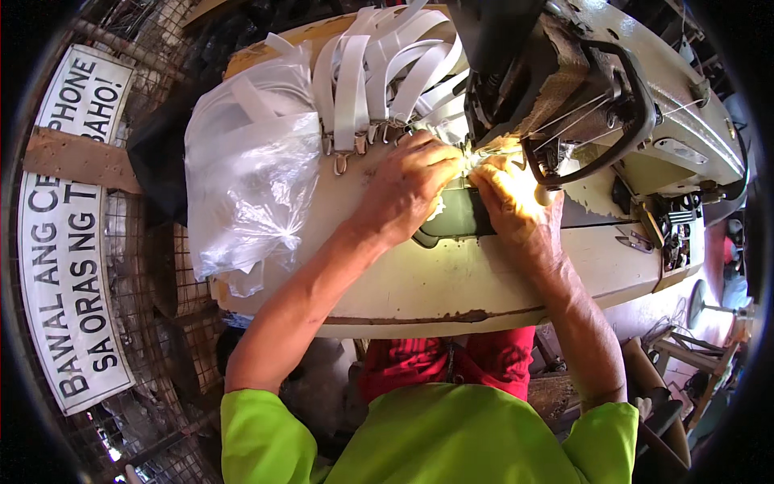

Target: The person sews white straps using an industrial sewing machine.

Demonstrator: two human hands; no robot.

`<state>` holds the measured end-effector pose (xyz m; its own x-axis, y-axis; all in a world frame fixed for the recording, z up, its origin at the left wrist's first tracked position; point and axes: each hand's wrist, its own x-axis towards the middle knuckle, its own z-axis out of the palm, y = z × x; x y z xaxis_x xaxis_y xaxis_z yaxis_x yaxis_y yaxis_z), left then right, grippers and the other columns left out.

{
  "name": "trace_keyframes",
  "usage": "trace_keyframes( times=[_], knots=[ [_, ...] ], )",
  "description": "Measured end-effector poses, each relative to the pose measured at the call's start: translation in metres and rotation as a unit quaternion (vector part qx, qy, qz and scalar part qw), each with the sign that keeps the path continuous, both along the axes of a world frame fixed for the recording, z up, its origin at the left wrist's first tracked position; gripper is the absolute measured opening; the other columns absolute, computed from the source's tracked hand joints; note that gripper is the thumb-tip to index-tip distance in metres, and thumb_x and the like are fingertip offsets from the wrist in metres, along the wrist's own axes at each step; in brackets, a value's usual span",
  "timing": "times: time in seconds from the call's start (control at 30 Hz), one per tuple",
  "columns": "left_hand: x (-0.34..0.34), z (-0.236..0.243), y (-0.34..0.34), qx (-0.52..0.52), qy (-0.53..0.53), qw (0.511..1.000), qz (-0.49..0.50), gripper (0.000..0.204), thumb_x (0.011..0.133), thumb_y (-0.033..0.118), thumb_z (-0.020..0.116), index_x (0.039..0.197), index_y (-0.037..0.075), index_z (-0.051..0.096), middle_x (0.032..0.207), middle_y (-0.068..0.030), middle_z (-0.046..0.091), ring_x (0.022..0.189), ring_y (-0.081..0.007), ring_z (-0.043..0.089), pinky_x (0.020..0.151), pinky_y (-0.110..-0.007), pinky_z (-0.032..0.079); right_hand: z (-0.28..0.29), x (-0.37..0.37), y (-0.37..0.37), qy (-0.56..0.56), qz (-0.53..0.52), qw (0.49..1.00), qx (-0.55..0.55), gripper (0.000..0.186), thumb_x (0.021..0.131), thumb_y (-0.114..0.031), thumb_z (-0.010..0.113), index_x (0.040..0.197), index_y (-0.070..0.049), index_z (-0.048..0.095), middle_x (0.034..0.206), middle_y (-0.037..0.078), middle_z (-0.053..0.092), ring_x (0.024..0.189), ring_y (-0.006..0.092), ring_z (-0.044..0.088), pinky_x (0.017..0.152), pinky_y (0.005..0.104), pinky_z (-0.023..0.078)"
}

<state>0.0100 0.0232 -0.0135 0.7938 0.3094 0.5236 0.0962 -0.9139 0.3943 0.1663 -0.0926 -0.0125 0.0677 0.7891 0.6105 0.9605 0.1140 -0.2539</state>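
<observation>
Wire mesh wall point(173, 363) with a white sign point(64, 266) stands to the left of both hands. Both forearms reach forward over the pale, worn surface point(363, 290), and the left hand point(414, 187) and the right hand point(522, 208) come near each other under the sewing machine point(677, 105). Their fingers are bent; whether they grip something, I cannot tell, because strong light and the machine head cover the fingertips. Just beyond the left hand lie many white straps point(351, 89) with metal clips point(342, 164). Left of this hand rests a clear plastic bag point(258, 177) with white material inside. To the right of the right hand are small scissors point(634, 241). Dark round edges cut off the room, and objects at far right are difficult to recognise.
</observation>
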Motion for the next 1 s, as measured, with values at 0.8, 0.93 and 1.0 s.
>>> trace_keyframes(
  times=[0.8,0.93,1.0],
  knots=[
    [0.001,0.008,-0.003,0.015,-0.029,0.999,-0.004,0.022,0.07,-0.002,0.067,0.091,0.002,0.069,0.092,-0.0077,0.068,0.087,-0.0245,0.064,0.075,-0.034,0.054,-0.009,0.141,-0.16,-0.068,-0.366,0.928,0.024,0.038,0.098,-0.017,0.054,0.133,-0.003,0.055,0.134,0.016,0.057,0.126,0.0316,0.052,0.105,0.0404,0.039],
    [0.002,0.008,-0.004,0.024,-0.031,0.999,-0.011,0.019,0.071,-0.001,0.067,0.09,0.002,0.069,0.092,-0.008,0.068,0.087,-0.0244,0.064,0.074,-0.034,0.054,-0.003,0.138,-0.159,-0.071,-0.362,0.929,0.004,0.036,0.095,-0.015,0.057,0.129,-0.002,0.058,0.13,0.017,0.059,0.122,0.033,0.055,0.103,0.042,0.041],
    [0.002,0.007,-0.004,0.032,-0.036,0.999,-0.003,0.018,0.072,0.0,0.067,0.09,0.002,0.069,0.092,-0.008,0.068,0.087,-0.0245,0.064,0.074,-0.034,0.054,-0.004,0.137,-0.159,-0.064,-0.367,0.928,0.003,0.035,0.096,-0.015,0.057,0.128,-0.002,0.059,0.13,0.017,0.059,0.122,0.0328,0.055,0.103,0.042,0.041]
  ],
)
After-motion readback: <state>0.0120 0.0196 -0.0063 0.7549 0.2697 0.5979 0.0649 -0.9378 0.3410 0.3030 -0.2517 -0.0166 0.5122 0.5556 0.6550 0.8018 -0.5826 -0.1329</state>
